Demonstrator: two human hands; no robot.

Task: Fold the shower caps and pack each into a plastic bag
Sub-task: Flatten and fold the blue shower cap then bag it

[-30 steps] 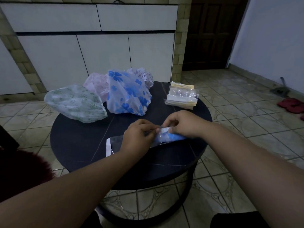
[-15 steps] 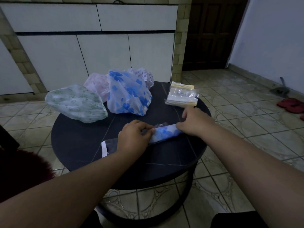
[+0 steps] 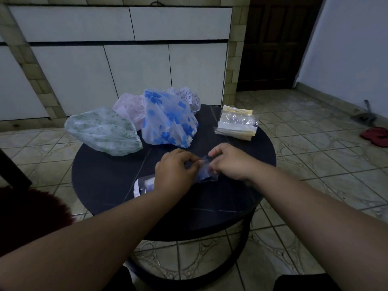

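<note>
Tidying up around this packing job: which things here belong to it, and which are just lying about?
Job: plastic bag pinched by left hand and right hand; blue-flowered cap; green cap; pink cap; bag stack.
Lying about: red slippers; dustpan.

Single head-worn camera is looking forward and down, close over the left hand [image 3: 175, 172] and right hand [image 3: 228, 162]; the round table [image 3: 105, 181] is lying beneath them, cabinets [image 3: 136, 70] standing beyond.
</note>
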